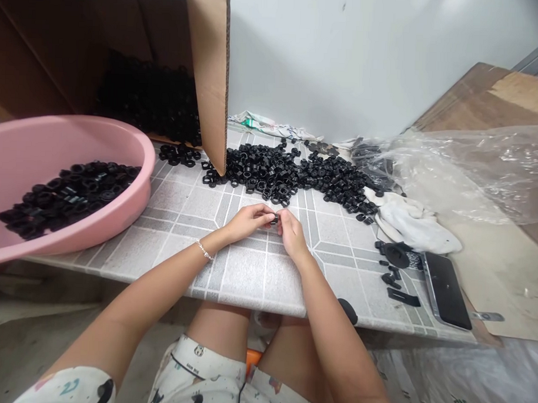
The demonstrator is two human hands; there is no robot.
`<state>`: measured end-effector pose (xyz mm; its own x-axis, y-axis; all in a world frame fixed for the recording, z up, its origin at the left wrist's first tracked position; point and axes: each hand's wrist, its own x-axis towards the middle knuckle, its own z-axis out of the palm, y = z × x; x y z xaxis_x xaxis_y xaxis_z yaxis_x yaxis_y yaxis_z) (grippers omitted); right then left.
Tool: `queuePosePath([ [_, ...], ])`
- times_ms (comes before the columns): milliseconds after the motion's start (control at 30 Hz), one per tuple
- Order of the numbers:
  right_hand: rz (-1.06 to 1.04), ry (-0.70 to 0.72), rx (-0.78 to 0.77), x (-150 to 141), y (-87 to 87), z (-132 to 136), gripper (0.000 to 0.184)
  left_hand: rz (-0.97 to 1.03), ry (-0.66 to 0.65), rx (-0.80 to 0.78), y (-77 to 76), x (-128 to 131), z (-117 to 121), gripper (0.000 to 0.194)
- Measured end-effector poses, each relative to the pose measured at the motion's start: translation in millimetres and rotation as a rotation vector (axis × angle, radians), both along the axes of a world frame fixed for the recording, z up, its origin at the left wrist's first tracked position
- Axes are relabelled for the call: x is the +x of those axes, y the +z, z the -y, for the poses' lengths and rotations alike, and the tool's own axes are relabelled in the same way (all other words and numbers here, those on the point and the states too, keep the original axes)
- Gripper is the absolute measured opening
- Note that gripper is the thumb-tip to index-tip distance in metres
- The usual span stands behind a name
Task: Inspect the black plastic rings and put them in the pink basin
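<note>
My left hand (pixel 249 221) and my right hand (pixel 291 230) meet over the middle of the table, fingertips closed from both sides on one small black plastic ring (pixel 275 220). Fingers cover most of that ring, so its exact shape is hard to see. Just beyond my hands spreads a heap of black plastic rings (pixel 270 172) across the patterned tabletop. On the left, a pink basin (pixel 139 200) tilts toward me with many similar black rings (pixel 75 195) lying in it.
Behind the basin, a cardboard box (pixel 209 64) lies on its side with dark parts inside. To the right are a white cloth glove (pixel 413 221), a phone (pixel 446 290), a black strip (pixel 403 297) and clear plastic sheeting (pixel 482 168). The table's front edge runs beneath my forearms.
</note>
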<state>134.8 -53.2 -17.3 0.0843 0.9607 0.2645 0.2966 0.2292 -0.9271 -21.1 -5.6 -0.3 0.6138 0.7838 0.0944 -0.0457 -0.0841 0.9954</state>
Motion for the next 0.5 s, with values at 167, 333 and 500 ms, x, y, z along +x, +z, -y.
queuePosePath([
  [167, 0.070, 0.038, 0.106, -1.9, 4.9, 1.6, 0.033, 0.032, -0.003, -0.044, 3.7, -1.8, -1.7, 0.042],
  [333, 0.035, 0.015, 0.099, -3.9, 3.1, 0.9, 0.033, 0.067, -0.020, -0.128, 1.8, 0.8, -1.6, 0.040],
  [500, -0.035, 0.026, 0.040, -6.5, 0.5, 0.2, 0.039, -0.004, 0.062, 0.088, -5.2, 1.3, -0.7, 0.037],
])
